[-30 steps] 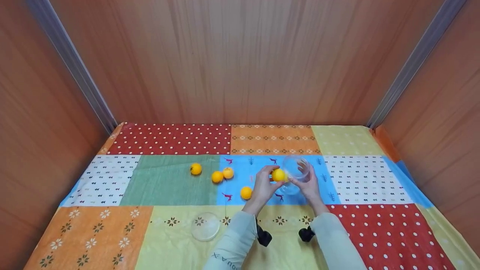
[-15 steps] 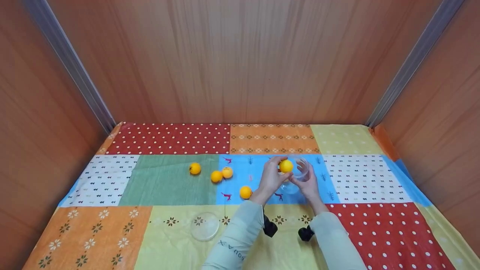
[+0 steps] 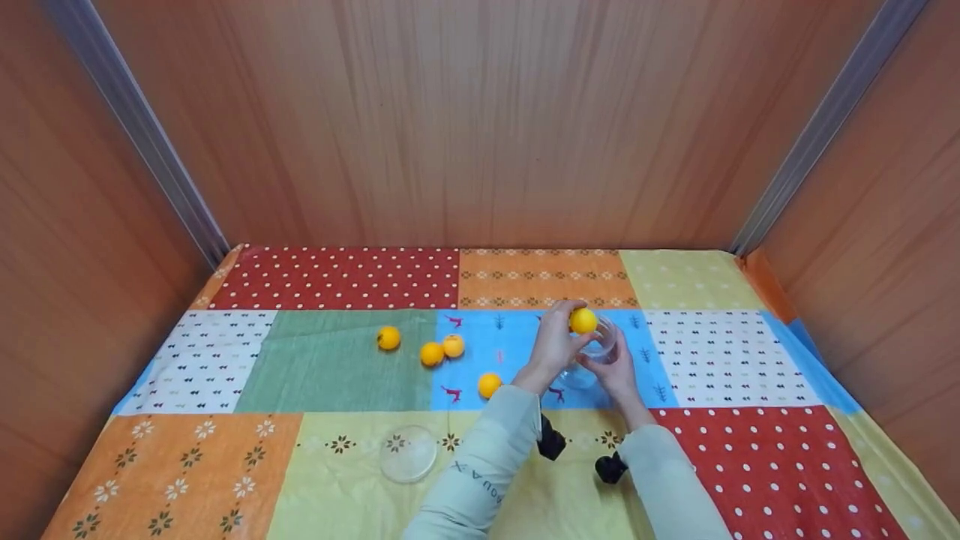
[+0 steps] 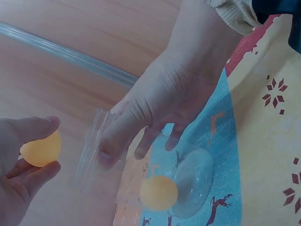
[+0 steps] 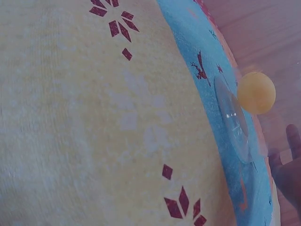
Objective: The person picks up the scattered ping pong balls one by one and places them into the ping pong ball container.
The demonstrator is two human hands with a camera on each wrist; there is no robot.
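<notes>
My left hand pinches a yellow-orange ping-pong ball between thumb and fingers, right at the mouth of a clear plastic jar. My right hand grips that jar by its side near the rim. The left wrist view shows the held ball just outside the rim, while another ball shows through the clear wall near the round base. In the right wrist view this ball is close to the base. The jar stands upright on the blue cloth patch.
Several more ping-pong balls lie left of my hands: one on the green patch, a close pair, and one by the left wrist. A clear round lid lies in front on the yellow patch. Wooden walls enclose the table.
My left hand has carried its ball rightward and away from me to the jar's mouth. The right hand and jar stay nearly in place, as do the loose balls and lid.
</notes>
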